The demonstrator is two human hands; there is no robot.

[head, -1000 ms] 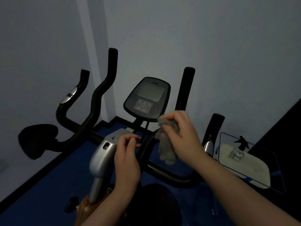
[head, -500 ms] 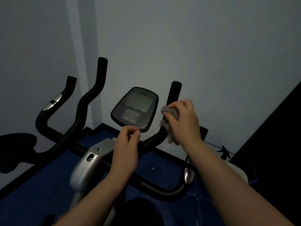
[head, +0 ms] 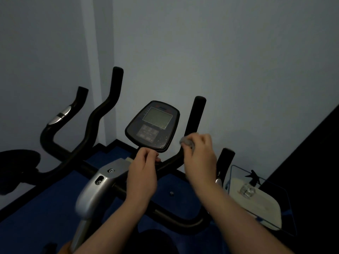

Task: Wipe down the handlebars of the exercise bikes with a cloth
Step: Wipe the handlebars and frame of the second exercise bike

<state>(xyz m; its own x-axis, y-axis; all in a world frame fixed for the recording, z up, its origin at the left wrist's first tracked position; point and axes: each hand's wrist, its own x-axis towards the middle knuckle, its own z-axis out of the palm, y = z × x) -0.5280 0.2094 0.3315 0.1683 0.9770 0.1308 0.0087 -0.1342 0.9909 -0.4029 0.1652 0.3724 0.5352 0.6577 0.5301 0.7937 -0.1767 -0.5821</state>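
Note:
An exercise bike stands before me with black handlebars (head: 102, 114) curving up on both sides of a dark console (head: 153, 125). My right hand (head: 200, 158) holds a grey cloth (head: 187, 142) wrapped around the lower part of the right inner handlebar (head: 196, 114), just right of the console. Most of the cloth is hidden under the fingers. My left hand (head: 143, 173) rests closed on the bar below the console's lower edge, with the fingertips pinched together; what it grips is hidden.
A clear spray bottle (head: 249, 186) stands on a white pad in a glass-edged tray (head: 286, 195) at the right. The silver frame housing (head: 97, 187) is in front of me. Blue floor (head: 36, 217), a grey wall behind, a dark seat (head: 16, 167) at left.
My right hand with the cloth slid up the right inner bar from beside the console, then back down a little. The left hand stayed by the console. The view shifted.

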